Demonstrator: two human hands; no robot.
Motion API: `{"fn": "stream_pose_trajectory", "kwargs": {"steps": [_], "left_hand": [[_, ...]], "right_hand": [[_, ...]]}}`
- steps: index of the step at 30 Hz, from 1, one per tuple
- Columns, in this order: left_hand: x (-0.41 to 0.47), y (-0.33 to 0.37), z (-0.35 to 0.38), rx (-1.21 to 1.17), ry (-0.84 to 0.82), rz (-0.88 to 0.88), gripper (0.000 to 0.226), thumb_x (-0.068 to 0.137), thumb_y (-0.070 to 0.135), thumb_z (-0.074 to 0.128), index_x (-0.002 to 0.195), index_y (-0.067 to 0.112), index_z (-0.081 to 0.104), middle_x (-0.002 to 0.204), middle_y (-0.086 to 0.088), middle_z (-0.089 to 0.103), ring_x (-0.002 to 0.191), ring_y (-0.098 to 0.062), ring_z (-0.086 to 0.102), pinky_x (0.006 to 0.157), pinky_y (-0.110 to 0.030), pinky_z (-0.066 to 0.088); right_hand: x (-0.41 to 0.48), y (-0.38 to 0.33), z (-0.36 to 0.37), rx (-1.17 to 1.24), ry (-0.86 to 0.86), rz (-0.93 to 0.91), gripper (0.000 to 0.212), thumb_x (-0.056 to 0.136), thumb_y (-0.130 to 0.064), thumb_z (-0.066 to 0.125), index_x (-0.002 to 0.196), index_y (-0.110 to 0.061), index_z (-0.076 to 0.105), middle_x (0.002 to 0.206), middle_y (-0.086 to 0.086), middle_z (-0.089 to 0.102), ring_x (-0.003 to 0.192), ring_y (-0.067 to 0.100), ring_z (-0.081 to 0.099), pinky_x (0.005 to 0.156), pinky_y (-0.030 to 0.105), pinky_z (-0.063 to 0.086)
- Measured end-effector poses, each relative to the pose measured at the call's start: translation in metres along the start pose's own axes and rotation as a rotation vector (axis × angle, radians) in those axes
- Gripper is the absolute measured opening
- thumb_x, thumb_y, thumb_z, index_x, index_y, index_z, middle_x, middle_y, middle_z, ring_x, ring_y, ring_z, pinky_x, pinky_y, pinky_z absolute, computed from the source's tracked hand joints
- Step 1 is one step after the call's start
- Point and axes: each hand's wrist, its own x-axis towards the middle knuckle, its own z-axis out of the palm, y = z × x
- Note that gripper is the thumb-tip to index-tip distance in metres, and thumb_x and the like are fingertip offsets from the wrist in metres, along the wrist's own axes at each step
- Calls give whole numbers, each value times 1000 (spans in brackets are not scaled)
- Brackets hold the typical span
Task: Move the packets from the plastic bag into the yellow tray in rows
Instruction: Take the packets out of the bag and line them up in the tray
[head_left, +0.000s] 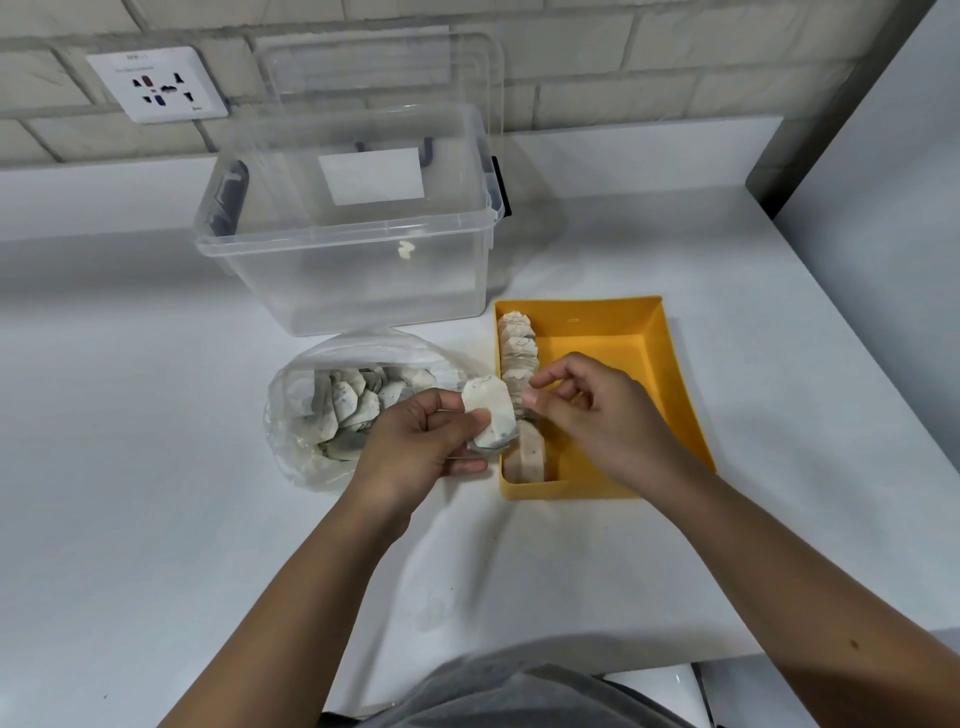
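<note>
My left hand (421, 441) grips a small stack of white packets (491, 415) just left of the yellow tray (670, 364). A row of packets (517, 353) stands along the tray's left wall. Over the tray, my right hand (597, 410) hovers with fingers apart, thumb and forefinger close to the held packets; whether they touch is unclear. The clear plastic bag (301, 410) lies left of the tray with several packets (358, 400) inside.
A large clear storage box (343, 260) stands behind the bag, its lid (379, 67) leaning on the brick wall. A wall socket (156, 83) is at the upper left. The white table's edge (857, 322) runs down the right side.
</note>
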Motion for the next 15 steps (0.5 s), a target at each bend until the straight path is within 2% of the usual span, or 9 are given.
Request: {"fn": "stream_pose_trajectory", "kwargs": {"steps": [2, 4, 6, 11, 15], "left_hand": [[-1, 2, 3, 32, -24, 26, 12, 90, 4, 67, 81, 8, 60, 60, 1, 69, 62, -10, 68, 70, -31, 61], [-1, 5, 4, 43, -32, 43, 9, 89, 6, 69, 94, 2, 64, 83, -15, 75, 75, -18, 72, 67, -30, 62], [1, 8, 5, 53, -37, 40, 21, 88, 7, 71, 106, -2, 65, 98, -21, 74, 82, -21, 72, 66, -28, 61], [4, 18, 7, 74, -145, 53, 30, 81, -1, 75, 109, 7, 69, 97, -16, 75, 82, -20, 75, 65, -25, 59], [14, 21, 11, 39, -103, 73, 26, 82, -1, 73, 107, 3, 69, 92, -15, 75, 78, -17, 74, 64, -23, 60]], "right_hand": [[1, -6, 1, 101, -17, -46, 18, 84, -36, 73, 99, -26, 70, 76, -11, 60, 56, -6, 53, 55, 7, 38], [2, -8, 4, 140, -20, -78, 16, 82, -29, 76, 96, -24, 72, 75, -11, 62, 55, -5, 53, 58, 8, 39], [4, -7, 5, 174, 22, -110, 12, 80, -24, 79, 91, -22, 75, 75, -10, 67, 57, -2, 56, 60, 13, 45], [6, -5, -6, 273, 108, -115, 11, 79, -21, 80, 89, -17, 77, 74, -8, 72, 50, 10, 61, 56, 20, 51], [17, 4, -21, 376, 185, -43, 9, 85, -17, 74, 92, -11, 72, 74, 2, 72, 54, 16, 66, 54, 26, 55]]}}
